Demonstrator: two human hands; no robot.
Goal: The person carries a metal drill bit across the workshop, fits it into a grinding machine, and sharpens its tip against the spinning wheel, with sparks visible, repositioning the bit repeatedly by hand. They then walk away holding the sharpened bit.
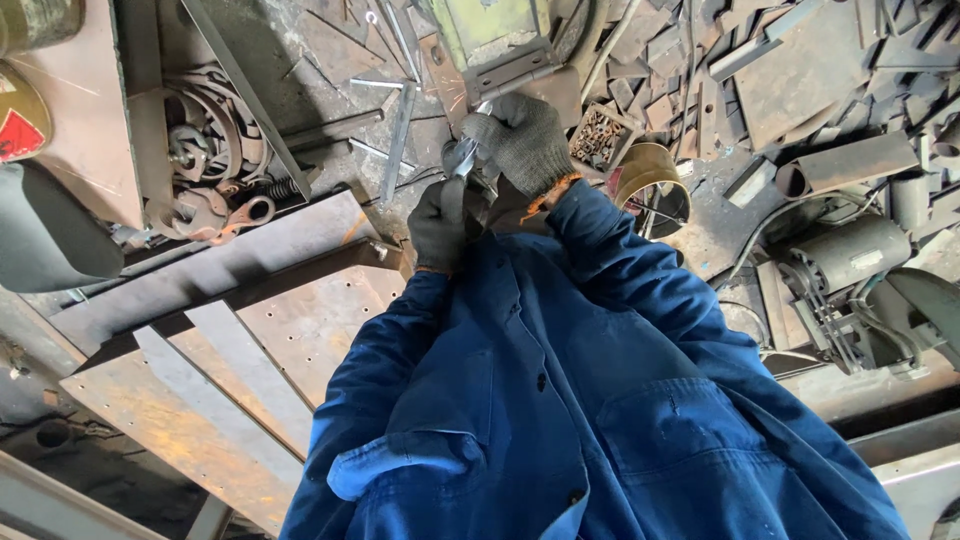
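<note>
Your left hand (pixel 440 225), in a dark knit glove, sits just left of the frame's centre with its fingers curled shut around the lower end of a small shiny metal tool (pixel 462 160). Your right hand (pixel 522 140), in a grey knit glove, is just above and to the right of it, fingers also closed, gripping the tool's upper part; the two hands touch. What kind of tool it is cannot be told, since the gloves hide most of it. Your blue jacket sleeves (pixel 620 270) run down from both wrists to the bottom of the frame. Right of the hands lies a brass-coloured ring (pixel 640 165), with a small box of rusty bits (pixel 598 135) just above it. Rusty steel plates (pixel 300 320) fill the lower left, and an electric motor (pixel 850 255) lies at the right edge.
</note>
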